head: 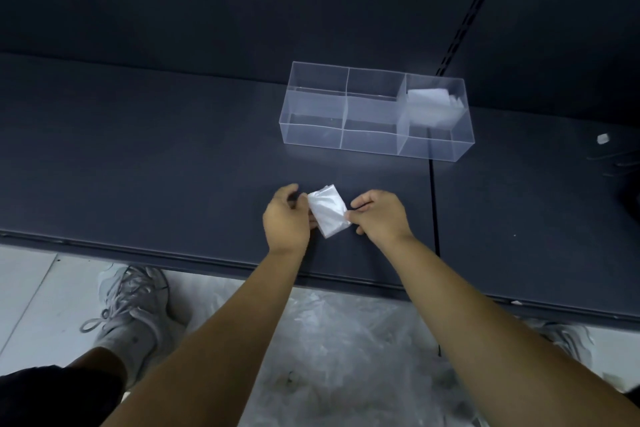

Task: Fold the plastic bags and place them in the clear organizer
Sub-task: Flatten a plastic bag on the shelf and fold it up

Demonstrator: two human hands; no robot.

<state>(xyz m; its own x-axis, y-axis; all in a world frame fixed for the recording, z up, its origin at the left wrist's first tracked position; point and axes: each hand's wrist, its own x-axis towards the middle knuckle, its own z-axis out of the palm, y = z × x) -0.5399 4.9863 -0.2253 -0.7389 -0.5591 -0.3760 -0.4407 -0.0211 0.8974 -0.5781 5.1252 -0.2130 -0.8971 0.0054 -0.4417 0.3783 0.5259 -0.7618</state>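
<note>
A small folded white plastic bag (328,210) lies on the dark shelf between my hands. My left hand (285,218) grips its left edge and my right hand (379,215) pinches its right edge. Behind it stands the clear organizer (375,142), split into three sections with cross dividers. A folded white bag (431,100) rests in the far compartment of the right section. The other compartments look empty.
The dark shelf (138,156) has a seam (433,204) just right of my hands. A small white scrap (603,139) lies far right. Loose clear plastic bags (346,357) are piled on the floor below, beside my grey shoe (135,305).
</note>
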